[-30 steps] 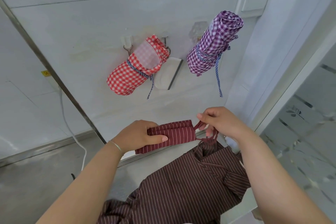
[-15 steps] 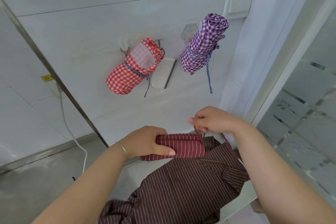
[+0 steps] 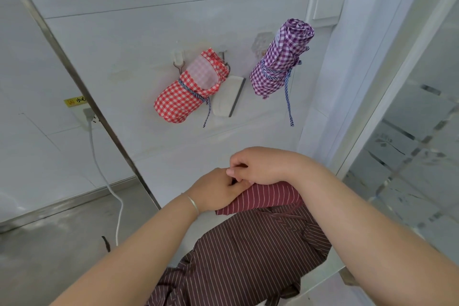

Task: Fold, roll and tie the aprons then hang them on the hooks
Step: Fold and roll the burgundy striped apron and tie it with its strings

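Rolled maroon striped apron (image 3: 263, 197) lying left-right, left hand (image 3: 216, 190) grip grasping it, right hand (image 3: 260, 165) grip pinching, what unclear

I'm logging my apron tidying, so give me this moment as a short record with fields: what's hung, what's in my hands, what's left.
hung on wall: red checked apron roll and purple checked apron roll, both tied with striped strings
in hand: dark red striped apron roll
left hand: grips the roll's left end
right hand: fingers curled at the roll's top; the string itself is hidden there
loose tie: trails below the roll
underneath: brown striped apron, unfolded
left to do: finish tying and hang this roll; fold the brown one
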Motion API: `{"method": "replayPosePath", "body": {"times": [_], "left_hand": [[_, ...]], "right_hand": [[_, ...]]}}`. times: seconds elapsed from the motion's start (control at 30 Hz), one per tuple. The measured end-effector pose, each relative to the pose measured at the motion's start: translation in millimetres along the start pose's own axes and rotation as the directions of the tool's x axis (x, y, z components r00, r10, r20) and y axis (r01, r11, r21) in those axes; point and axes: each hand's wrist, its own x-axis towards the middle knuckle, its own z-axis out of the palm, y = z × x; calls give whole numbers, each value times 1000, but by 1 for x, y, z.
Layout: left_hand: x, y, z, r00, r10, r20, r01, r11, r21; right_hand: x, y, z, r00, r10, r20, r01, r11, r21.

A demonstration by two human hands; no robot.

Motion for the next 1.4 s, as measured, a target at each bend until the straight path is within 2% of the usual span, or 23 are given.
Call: {"method": "replayPosePath", "body": {"times": [0.1, 0.2, 0.27, 0.33, 0.4, 0.47, 0.5, 0.57, 0.6, 0.63, 0.7, 0.77, 0.83, 0.9, 1.0, 1.07, 1.1, 1.17, 1.23, 1.27, 1.33, 1.37, 1.4], "left_hand": [[-2, -6, 8, 1000, -13, -9, 12, 995, -95], [-3, -9, 9, 999, -40, -33, 35, 989, -143], [-2, -13, 5, 997, -58, -43, 51, 986, -162], [-4, -18, -1, 996, -84, -22, 77, 972, -222], [-6, -24, -8, 991, -129, -19, 116, 939, -325], [-8, -28, -14, 980, -192, -45, 156, 892, -424], [-8, -31, -16, 971, -229, -64, 171, 860, -480], [-4, -39, -18, 944, -321, -75, 220, 783, -581], [-1, -44, -18, 924, -376, -72, 258, 751, -607], [2, -49, -18, 900, -431, -64, 304, 726, -617], [6, -53, -16, 856, -515, -49, 388, 702, -597], [8, -51, -14, 859, -506, -77, 413, 774, -480], [10, -41, -10, 900, -410, -149, 370, 898, -237], [10, -27, -3, 924, -325, -200, 315, 946, -82], [16, -18, 3, 908, -354, -224, 315, 929, -193], [23, -16, 2, 867, -464, -179, 359, 833, -420], [23, -15, -3, 849, -508, -142, 366, 761, -535], [19, -7, -12, 872, -488, -28, 317, 608, -728], [10, -2, -21, 952, -300, 64, 222, 530, -818], [5, 0, -25, 976, -196, 92, 190, 571, -799], [-2, 2, -34, 987, -17, 160, 116, 767, -632], [-4, 5, -38, 975, 46, 215, 75, 850, -522], [-5, 7, -39, 958, 67, 279, 54, 912, -407]], "right_hand": [[1, -2, 4, 1000, -16, -13, 16, 999, -30], [0, 6, 4, 997, -3, -73, 18, 980, 199], [-1, 20, 4, 962, 129, -242, -13, 902, 432], [-6, 44, 6, 855, 376, -357, -68, 763, 643], [-17, 69, 12, 853, 476, -216, -137, 603, 786], [-27, 86, 28, 922, 388, 3, -172, 403, 899], [-31, 89, 35, 941, 336, 53, -180, 360, 915], [-36, 91, 44, 937, 349, 32, -173, 381, 908], [-37, 89, 44, 921, 389, -25, -162, 440, 883], [-38, 85, 44, 904, 418, -92, -163, 536, 828], [-39, 74, 41, 878, 419, -233, -217, 780, 587], [-39, 59, 36, 872, 365, -327, -240, 899, 366], [-34, 43, 30, 854, 370, -365, -235, 902, 363], [-30, 25, 22, 821, 402, -406, -187, 861, 474], [-24, 6, 32, 816, 326, -478, -118, 902, 415], [-23, -2, 55, 871, 250, -422, -99, 932, 349], [-20, -2, 64, 905, 230, -356, -82, 919, 386], [-18, 8, 79, 966, 203, -160, -59, 775, 629], [-17, 24, 84, 993, 101, 64, -109, 554, 825], [-20, 30, 81, 986, 41, 159, -159, 468, 869], [-24, 42, 70, 965, -9, 262, -239, 381, 893], [-25, 48, 61, 960, 24, 280, -268, 383, 884], [-25, 51, 50, 957, 100, 271, -286, 454, 844]]}}
